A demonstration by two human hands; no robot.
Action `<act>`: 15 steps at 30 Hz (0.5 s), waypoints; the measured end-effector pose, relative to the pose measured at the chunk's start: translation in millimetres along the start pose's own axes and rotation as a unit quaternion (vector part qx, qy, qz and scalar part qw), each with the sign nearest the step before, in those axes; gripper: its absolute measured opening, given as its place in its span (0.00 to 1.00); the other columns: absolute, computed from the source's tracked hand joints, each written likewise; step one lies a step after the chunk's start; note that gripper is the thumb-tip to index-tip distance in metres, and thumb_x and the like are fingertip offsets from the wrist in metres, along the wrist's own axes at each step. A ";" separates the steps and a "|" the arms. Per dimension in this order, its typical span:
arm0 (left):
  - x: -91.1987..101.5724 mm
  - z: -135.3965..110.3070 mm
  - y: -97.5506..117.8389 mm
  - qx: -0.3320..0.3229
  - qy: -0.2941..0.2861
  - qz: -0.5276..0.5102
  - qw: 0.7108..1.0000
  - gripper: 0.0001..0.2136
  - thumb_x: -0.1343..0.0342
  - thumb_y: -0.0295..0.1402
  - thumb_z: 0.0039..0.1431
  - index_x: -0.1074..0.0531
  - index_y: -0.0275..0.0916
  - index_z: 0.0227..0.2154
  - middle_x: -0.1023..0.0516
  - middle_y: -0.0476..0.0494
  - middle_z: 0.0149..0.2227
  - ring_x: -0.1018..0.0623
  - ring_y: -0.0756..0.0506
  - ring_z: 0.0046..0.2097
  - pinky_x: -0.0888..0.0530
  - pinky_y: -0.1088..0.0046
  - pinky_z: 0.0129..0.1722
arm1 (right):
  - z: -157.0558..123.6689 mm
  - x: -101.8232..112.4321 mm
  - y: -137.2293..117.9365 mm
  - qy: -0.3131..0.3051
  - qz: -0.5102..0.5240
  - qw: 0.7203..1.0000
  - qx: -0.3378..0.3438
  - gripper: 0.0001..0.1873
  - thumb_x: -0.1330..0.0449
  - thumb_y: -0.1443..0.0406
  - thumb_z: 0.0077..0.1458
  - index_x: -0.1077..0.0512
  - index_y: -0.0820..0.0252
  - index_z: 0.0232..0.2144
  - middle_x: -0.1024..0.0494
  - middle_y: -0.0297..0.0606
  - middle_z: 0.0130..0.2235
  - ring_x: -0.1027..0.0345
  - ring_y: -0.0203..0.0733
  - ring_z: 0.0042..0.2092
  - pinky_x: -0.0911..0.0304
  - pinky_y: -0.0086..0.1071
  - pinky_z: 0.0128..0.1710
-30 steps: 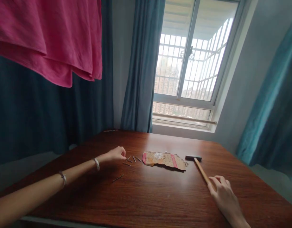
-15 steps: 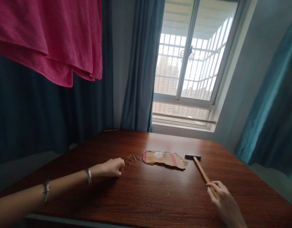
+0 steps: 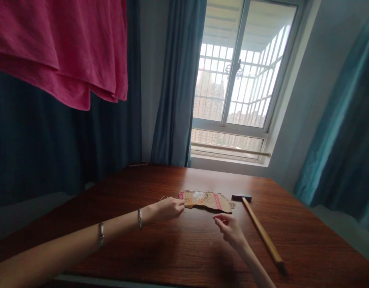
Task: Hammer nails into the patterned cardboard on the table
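Brown cardboard lies between the table's far and near edges; by its left end, the outstretched left hand pinches a barely visible nail. Right hand, fingertips close together (contents unclear), hovers toward the near edge.

Right hand has released the hammer; left hand nears cardboard.

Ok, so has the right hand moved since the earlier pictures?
Yes. Judged against the window, the right hand has shifted left, off the hammer handle and closer to the cardboard.
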State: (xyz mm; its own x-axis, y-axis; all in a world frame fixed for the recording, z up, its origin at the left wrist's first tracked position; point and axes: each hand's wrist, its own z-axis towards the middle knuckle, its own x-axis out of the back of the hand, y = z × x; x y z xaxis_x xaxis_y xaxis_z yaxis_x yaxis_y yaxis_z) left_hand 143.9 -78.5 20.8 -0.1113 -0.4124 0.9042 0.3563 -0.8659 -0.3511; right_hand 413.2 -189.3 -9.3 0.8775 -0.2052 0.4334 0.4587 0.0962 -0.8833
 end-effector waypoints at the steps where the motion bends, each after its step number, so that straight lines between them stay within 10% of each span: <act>1: -2.0 6.1 3.3 -0.025 0.008 0.009 1.000 0.07 0.54 0.24 0.55 0.31 0.36 0.29 0.29 0.42 0.31 0.29 0.50 0.29 0.35 0.77 0.23 | 7.6 -11.8 -1.1 -0.028 0.028 0.999 -0.022 0.19 0.45 0.55 0.45 0.25 0.65 0.29 0.29 0.37 0.22 0.40 0.34 0.21 0.47 0.26 0.16; 15: -12.6 15.4 20.2 -0.118 0.022 -0.042 0.992 0.09 0.58 0.25 0.59 0.32 0.37 0.33 0.32 0.42 0.30 0.32 0.49 0.29 0.36 0.74 0.25 | 31.5 -63.7 -2.7 -0.191 0.250 0.938 -0.148 0.17 0.35 0.59 0.34 0.25 0.65 0.28 0.26 0.39 0.26 0.43 0.28 0.21 0.54 0.21 0.15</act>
State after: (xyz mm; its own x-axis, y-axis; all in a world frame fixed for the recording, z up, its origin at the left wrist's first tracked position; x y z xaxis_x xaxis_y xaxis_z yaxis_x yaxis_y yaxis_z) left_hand 166.8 -86.4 6.1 -0.1731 -0.3437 0.9230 0.1175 -0.9376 -0.3271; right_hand 360.5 -145.8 -29.0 0.9846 0.1621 -0.0657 -0.0327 -0.1983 -0.9796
